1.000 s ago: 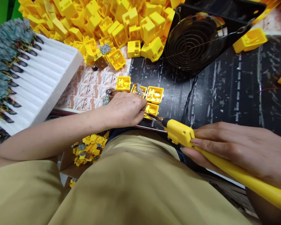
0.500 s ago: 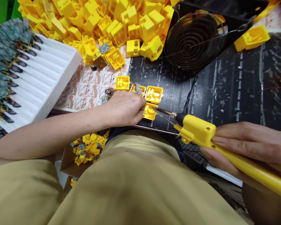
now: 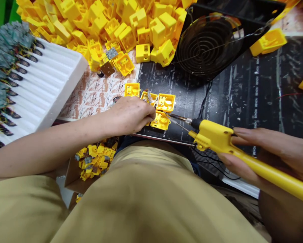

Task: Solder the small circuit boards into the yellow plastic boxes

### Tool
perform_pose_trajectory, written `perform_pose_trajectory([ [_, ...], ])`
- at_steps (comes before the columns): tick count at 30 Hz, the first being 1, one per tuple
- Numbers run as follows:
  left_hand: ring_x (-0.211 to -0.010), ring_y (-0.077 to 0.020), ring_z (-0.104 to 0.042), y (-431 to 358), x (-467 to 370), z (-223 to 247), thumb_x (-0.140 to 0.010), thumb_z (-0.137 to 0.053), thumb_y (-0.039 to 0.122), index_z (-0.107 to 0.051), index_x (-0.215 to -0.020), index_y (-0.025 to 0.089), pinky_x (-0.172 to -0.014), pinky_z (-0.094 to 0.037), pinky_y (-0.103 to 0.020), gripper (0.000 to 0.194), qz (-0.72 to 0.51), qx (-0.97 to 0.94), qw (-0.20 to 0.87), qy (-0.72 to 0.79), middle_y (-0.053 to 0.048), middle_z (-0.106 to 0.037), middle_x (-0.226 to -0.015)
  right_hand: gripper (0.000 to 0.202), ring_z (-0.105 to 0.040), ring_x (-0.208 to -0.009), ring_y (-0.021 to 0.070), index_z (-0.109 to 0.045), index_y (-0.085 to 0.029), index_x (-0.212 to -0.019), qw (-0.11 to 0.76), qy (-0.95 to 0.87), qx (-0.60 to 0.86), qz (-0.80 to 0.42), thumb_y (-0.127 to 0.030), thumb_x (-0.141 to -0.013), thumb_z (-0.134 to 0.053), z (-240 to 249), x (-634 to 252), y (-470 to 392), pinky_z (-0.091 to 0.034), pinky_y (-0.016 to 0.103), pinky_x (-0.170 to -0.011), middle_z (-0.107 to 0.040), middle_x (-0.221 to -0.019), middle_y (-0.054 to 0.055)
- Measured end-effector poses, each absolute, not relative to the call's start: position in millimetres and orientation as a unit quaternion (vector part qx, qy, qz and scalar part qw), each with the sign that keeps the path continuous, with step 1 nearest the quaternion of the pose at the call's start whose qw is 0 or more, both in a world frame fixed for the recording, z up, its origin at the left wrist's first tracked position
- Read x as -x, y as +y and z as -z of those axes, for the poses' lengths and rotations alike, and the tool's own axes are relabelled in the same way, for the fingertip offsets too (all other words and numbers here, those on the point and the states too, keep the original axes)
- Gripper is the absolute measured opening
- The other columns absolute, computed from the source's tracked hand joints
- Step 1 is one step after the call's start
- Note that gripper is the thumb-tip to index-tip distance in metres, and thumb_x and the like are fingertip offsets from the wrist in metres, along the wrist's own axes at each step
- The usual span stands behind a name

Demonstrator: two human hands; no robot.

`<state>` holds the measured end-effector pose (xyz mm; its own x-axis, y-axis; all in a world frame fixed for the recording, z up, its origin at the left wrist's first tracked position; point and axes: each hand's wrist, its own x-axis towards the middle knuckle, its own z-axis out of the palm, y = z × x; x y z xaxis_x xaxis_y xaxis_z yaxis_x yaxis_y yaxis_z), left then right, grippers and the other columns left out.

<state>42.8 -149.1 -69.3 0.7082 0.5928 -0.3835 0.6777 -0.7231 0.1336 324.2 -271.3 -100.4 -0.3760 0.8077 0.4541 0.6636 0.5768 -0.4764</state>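
My right hand (image 3: 270,152) is wrapped round a yellow soldering iron (image 3: 214,135), a gun type with a thin solder feed tube under its tip. Its tip reaches over a small open yellow plastic case (image 3: 161,121) at the bench edge. My left hand (image 3: 135,113) is closed with fingertips pinched beside that case; what they hold, if anything, is hidden. Behind the fingers stand another yellow case with wires and a grey part (image 3: 148,97), and an open yellow case (image 3: 166,102). One more yellow case (image 3: 132,90) lies to the left, partly behind my hand.
A heap of yellow cases (image 3: 116,27) fills the back. A black fan with a wire guard (image 3: 204,50) stands back right. On the left, a white foam tray (image 3: 60,77) bears rows of wired grey parts. Below the bench, a cardboard box (image 3: 74,175) holds more yellow pieces.
My left fingertips have drawn slightly left, showing more of the front case. The iron stays near the same case, its grip tilted a little differently in my right hand.
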Motion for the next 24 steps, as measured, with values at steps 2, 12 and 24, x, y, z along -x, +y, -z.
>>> perform_pose_trajectory([
  [2,-0.078,-0.0178,-0.066,-151,-42,72,-0.088,-0.049,0.023,-0.073,-0.091,0.022,-0.064,-0.039,-0.026,0.024,0.147,-0.916,0.132,0.349,-0.002,-0.073,-0.084,0.064,-0.068,-0.070,0.0146,-0.041,-0.029,-0.146,0.322,-0.837,0.430,-0.106,-0.034,-0.088,-0.068,99,-328,-270,-0.054,0.022,-0.050,-0.071,-0.097,0.002],
  [12,-0.073,-0.0203,-0.065,-156,-45,75,-0.080,-0.050,0.026,-0.073,-0.085,0.021,-0.059,-0.037,-0.027,0.025,0.147,-0.906,0.130,0.375,-0.003,-0.072,-0.076,0.015,-0.066,-0.074,0.0077,-0.058,-0.018,-0.106,0.318,-0.856,0.387,-0.131,-0.028,-0.096,-0.057,92,-307,-277,-0.055,0.015,-0.068,-0.069,-0.082,0.003],
  [24,-0.065,-0.0180,-0.061,-153,-53,72,-0.077,-0.050,0.024,-0.073,-0.080,0.021,-0.055,-0.031,-0.027,0.023,0.176,-0.903,0.118,0.373,-0.003,-0.069,-0.070,0.011,-0.064,-0.070,0.0084,-0.059,-0.022,-0.088,0.284,-0.868,0.392,-0.112,-0.027,-0.096,-0.056,87,-295,-267,-0.056,0.020,-0.068,-0.067,-0.080,0.001],
])
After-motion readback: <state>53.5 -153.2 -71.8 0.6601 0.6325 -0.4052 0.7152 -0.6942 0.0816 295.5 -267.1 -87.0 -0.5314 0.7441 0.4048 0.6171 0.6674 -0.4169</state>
